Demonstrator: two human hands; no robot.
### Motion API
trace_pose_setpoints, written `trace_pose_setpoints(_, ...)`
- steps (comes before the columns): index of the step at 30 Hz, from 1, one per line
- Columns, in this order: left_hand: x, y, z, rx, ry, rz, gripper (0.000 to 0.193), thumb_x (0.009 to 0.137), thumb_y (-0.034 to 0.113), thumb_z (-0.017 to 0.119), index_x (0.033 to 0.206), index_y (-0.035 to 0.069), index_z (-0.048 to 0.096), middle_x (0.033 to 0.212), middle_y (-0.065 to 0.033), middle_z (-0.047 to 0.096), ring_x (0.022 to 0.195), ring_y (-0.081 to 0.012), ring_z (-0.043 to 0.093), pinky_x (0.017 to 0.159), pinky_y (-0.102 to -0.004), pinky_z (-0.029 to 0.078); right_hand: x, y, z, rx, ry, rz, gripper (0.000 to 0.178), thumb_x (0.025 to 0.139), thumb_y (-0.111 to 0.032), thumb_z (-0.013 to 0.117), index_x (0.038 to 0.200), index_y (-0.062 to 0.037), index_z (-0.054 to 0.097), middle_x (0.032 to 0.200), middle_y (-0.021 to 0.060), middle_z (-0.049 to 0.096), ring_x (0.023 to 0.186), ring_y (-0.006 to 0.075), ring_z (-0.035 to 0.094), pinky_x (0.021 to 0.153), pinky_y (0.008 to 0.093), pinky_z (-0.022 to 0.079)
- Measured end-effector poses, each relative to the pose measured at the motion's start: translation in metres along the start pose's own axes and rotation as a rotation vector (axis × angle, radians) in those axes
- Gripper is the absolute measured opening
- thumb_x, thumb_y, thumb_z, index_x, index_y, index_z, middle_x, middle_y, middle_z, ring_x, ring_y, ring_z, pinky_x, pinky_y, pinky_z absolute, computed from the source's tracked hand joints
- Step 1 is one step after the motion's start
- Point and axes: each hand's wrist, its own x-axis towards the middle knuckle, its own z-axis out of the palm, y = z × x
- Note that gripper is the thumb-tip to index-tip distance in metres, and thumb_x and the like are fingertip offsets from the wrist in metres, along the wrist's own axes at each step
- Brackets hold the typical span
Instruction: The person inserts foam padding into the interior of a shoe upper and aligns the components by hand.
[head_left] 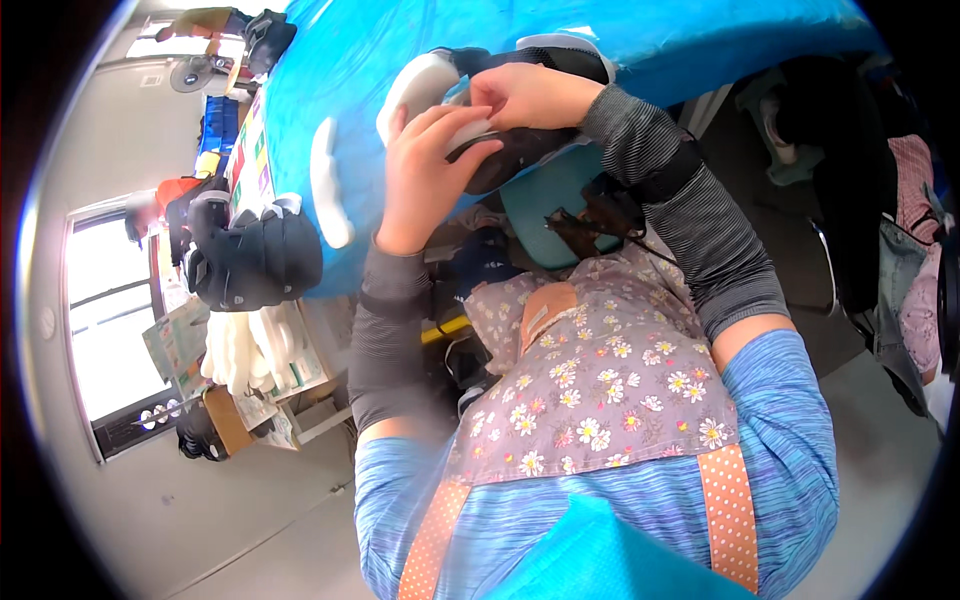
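On the blue-covered table in front of me lies a black item with thick curved white parts point(417, 88), shoe-like in shape; I cannot tell its exact kind. My left hand point(428, 165) curls over its near side, thumb and fingers around a small white strip point(468, 134). Just right of it, my right hand point(540, 97) has thumb and forefinger pinched together against the item; what lies in the pinch is hidden. Behind the right hand shows a dark mesh part with a white rim point(557, 42). A long, wavy white piece point(329, 185) rests to the left.
Black items point(258, 258) are stacked at the table's left edge. Below them, white pieces point(253, 350) hang over a cluttered shelf. The blue table cover point(700, 40) stretches across the far side. A teal stool point(530, 215) stands under the table edge; clothing point(905, 270) hangs at right.
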Motion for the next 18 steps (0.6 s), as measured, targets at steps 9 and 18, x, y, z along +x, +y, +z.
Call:
trace_pose_setpoints(9,-0.005,-0.004,0.007,-0.041,-0.026,-0.054,0.022,0.075,0.014,0.080,0.094,0.009,0.072,0.087,-0.0056,0.070,0.081,-0.0222,0.066,0.095,-0.0401,0.043,-0.002,0.006,0.006,0.126,-0.068,-0.056,0.025,0.089,-0.013,0.064,0.111,-0.0017,0.062,0.099,0.0100,0.068,0.090,0.0175,0.065,0.084,0.0296,0.051)
trace_pose_setpoints(18,-0.001,0.002,0.002,-0.007,0.022,-0.124,0.029,0.071,0.015,0.083,0.094,0.004,0.070,0.090,-0.0088,0.068,0.078,-0.0232,0.066,0.070,-0.0309,0.051,-0.001,0.003,0.010,-0.053,0.076,-0.008,0.026,0.085,-0.012,0.059,0.107,-0.0005,0.068,0.093,0.0175,0.070,0.086,0.0261,0.066,0.082,0.0343,0.050)
